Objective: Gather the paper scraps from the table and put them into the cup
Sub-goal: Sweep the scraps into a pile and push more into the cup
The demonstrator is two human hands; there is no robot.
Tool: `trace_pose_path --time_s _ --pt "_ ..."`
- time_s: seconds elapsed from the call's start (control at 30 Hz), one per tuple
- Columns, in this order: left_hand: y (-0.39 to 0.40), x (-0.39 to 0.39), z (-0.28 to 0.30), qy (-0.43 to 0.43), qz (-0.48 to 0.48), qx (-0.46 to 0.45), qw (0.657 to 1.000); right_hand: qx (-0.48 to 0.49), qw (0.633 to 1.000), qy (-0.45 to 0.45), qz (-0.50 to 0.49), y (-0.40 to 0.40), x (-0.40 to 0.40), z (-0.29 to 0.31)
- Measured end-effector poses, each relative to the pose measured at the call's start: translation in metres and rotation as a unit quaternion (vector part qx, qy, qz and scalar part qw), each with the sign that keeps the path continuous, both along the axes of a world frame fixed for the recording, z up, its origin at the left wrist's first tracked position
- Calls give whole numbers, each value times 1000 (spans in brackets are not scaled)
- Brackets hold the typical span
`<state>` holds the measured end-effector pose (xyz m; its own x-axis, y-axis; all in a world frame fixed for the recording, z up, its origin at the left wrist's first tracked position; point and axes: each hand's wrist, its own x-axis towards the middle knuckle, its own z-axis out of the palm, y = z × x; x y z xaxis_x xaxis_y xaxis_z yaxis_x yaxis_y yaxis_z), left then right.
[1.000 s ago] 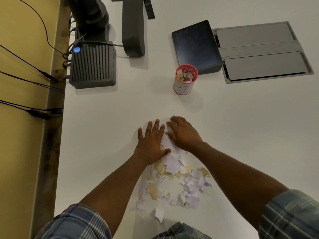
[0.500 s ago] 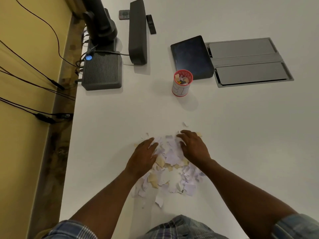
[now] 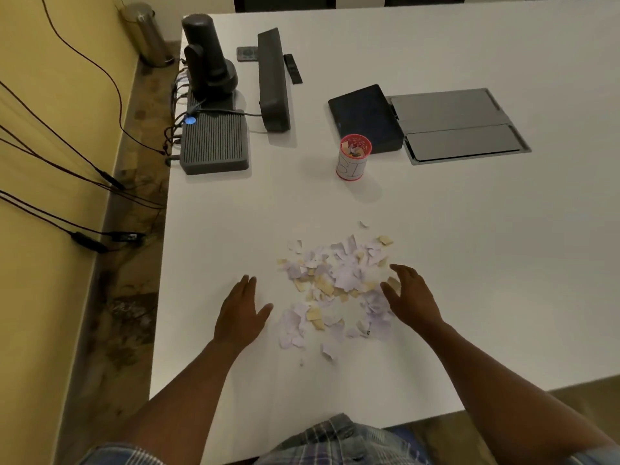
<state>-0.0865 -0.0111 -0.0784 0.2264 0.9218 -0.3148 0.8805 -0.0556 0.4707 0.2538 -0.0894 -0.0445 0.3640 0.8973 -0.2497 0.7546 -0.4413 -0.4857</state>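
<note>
A loose pile of white and tan paper scraps (image 3: 339, 280) lies on the white table (image 3: 469, 246) in front of me. My left hand (image 3: 241, 312) rests flat on the table just left of the pile, fingers apart, holding nothing. My right hand (image 3: 407, 297) is at the pile's right edge, fingers spread and curved, touching the outer scraps. A red-rimmed white cup (image 3: 353, 157) stands upright beyond the pile, with some scraps inside it.
A dark tablet (image 3: 365, 117) and a grey floor-box lid (image 3: 459, 124) lie behind the cup. A ribbed grey box (image 3: 214, 146), a camera (image 3: 208, 58), a speaker bar (image 3: 273, 78) and remotes sit at the far left. Cables hang off the left table edge.
Both hands pulled apart from the middle of the pile to its left and right sides. The view tilted up, showing more of the table's far end.
</note>
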Motion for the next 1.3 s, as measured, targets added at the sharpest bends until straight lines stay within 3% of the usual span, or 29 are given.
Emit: trace_pose_path --time_s 0.27,0.5,0.67,1.1,1.2,1.3 --pt "-31 -12 -8 27 -16 -23 999 -112 993 10 -47 -37 5 -10" --pt "-72 17 5 61 6 -141 988 -201 977 12 73 -38 4 -31" --pt "-82 54 3 80 10 -146 986 -192 971 18 142 -22 -2 -35" --pt "-18 110 0 -71 -19 -54 996 -51 984 46 167 36 -27 -26" --pt "0 110 7 -122 -22 5 992 -11 984 60 165 47 -26 -24" --pt "22 103 12 -88 11 87 992 12 987 57 151 56 -18 -21"
